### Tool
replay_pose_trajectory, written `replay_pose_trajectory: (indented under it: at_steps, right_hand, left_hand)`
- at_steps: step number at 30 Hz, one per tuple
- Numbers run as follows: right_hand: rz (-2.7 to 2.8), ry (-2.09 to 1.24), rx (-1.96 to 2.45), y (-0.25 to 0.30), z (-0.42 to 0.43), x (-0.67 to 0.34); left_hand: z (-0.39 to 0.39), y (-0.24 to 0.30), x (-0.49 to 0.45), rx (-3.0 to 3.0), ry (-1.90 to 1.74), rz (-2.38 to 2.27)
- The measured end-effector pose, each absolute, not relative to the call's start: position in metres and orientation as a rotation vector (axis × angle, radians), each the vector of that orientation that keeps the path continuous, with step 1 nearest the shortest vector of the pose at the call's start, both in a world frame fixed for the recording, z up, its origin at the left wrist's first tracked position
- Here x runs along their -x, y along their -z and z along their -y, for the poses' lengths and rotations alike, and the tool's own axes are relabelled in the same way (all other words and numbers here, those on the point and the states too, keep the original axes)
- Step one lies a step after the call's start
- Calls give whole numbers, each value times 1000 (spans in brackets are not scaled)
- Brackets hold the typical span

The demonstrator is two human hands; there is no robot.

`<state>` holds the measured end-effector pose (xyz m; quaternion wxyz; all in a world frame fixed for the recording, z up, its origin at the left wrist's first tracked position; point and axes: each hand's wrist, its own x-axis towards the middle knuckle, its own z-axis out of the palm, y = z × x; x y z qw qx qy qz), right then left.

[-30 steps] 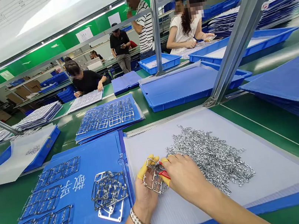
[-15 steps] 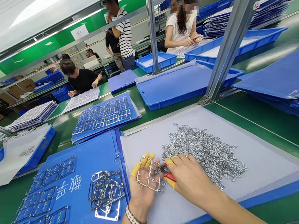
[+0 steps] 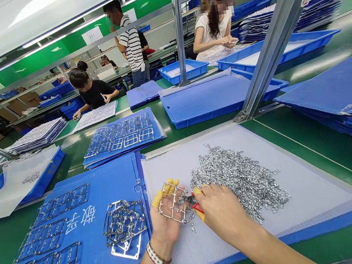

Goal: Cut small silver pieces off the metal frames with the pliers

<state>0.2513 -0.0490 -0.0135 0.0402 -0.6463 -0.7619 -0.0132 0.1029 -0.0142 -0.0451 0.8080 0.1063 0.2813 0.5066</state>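
My left hand (image 3: 164, 213) is open, a metal frame (image 3: 172, 204) on its palm; my right hand (image 3: 222, 211) closes around red cutters (image 3: 198, 208), with metal pieces (image 3: 239, 182) at its one o'clock.

Yellow rubber finger cots (image 3: 158, 200) are worn on the fingertips of the left hand (image 3: 162, 235), and the thumb and a finger of the right hand (image 3: 224, 211) are capped the same way. A bracelet of white rectangular beads (image 3: 157, 256) edged in dark cord is fastened around the left wrist (image 3: 158, 246). Both forearms (image 3: 259, 247) are bare.
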Motion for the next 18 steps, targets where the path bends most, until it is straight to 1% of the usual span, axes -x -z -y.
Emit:
replay_pose_trajectory:
  at_steps: [9, 18]
  right_hand:
    - [2343, -108, 1921, 14, 60, -240]
    - [2375, 5, 1918, 16, 59, -231]
  left_hand:
    - [14, 44, -104, -227, -1130, -638]
    - [16, 45, -105, -255, -1173, -705]
